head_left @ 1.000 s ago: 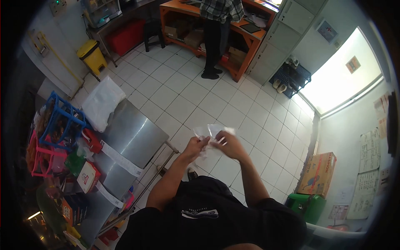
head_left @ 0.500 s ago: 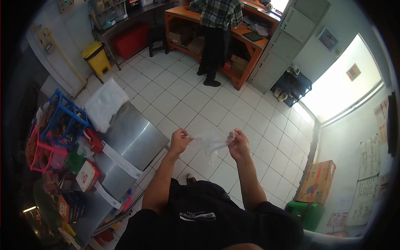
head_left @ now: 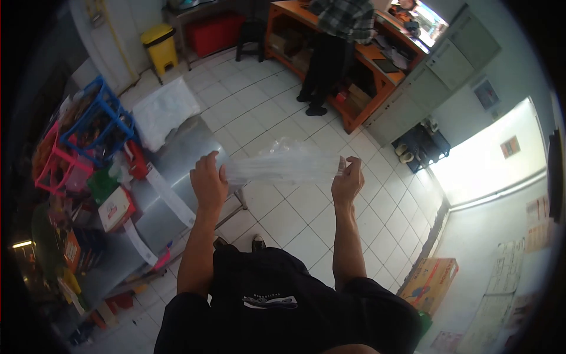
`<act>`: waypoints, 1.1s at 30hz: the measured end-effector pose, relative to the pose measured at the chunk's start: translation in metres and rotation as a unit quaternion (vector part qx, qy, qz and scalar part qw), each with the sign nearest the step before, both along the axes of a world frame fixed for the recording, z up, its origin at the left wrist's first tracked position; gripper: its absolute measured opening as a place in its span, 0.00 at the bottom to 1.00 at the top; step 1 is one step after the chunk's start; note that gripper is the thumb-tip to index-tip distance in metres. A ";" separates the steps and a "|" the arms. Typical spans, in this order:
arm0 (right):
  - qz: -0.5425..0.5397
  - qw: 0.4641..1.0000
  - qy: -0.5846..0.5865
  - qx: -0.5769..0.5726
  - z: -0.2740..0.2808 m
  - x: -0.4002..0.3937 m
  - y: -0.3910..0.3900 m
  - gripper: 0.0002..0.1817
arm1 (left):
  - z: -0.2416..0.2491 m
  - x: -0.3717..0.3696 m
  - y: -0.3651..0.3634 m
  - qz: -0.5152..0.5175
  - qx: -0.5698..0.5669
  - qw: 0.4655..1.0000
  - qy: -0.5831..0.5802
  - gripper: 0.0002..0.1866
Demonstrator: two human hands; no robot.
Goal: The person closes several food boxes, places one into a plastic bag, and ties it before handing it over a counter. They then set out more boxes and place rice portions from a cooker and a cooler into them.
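A clear plastic bag is stretched sideways in the air between my two hands, above the tiled floor. My left hand grips its left end, close over the edge of the metal table. At the other end, my right hand pinches the plastic between thumb and fingers. The bag looks thin and see-through, with a crumpled upper edge.
On my left, a metal table carries a stack of white plastic bags, a blue basket and a pink basket. A person in a checked shirt stands at an orange counter. A cardboard box is at right.
My hands have moved farther apart, pulling the bunched bag out into a long, wide strip. My view has shifted and tilted slightly.
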State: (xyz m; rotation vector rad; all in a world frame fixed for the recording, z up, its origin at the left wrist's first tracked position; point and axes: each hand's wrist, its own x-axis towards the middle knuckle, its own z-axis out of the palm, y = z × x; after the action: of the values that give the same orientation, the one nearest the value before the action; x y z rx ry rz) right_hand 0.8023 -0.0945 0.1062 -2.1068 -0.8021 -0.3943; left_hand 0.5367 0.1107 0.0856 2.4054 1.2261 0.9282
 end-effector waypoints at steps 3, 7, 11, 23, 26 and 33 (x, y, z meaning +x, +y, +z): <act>0.069 0.982 -0.128 0.117 0.007 -0.041 0.050 0.08 | 0.000 -0.041 0.006 0.014 0.017 0.991 -0.130 0.25; 0.339 0.768 0.519 0.162 0.022 -0.141 0.097 0.08 | 0.000 -0.105 -0.004 0.003 -0.291 0.923 -0.251 0.24; 0.431 0.682 0.589 0.052 0.023 -0.166 0.130 0.11 | -0.018 -0.224 -0.002 0.237 -0.229 0.944 -0.007 0.22; 0.505 0.836 -0.014 -0.215 -0.008 -0.410 0.284 0.11 | -0.067 -0.414 -0.006 0.200 -0.233 0.950 -0.061 0.07; 0.662 0.730 -0.150 0.073 0.013 -0.487 0.253 0.13 | -0.077 -0.428 0.012 0.156 -0.350 0.896 -0.223 0.07; 0.600 0.529 -0.163 -0.577 -0.080 -0.520 0.285 0.54 | -0.063 -0.507 0.004 0.365 -0.348 0.856 -0.115 0.13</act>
State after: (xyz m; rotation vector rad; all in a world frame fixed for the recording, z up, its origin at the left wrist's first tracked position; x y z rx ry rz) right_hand 0.2827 0.1910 0.0258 -1.7156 -3.0565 0.7827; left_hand 0.0301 0.1144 0.0230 1.2258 1.9847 0.7148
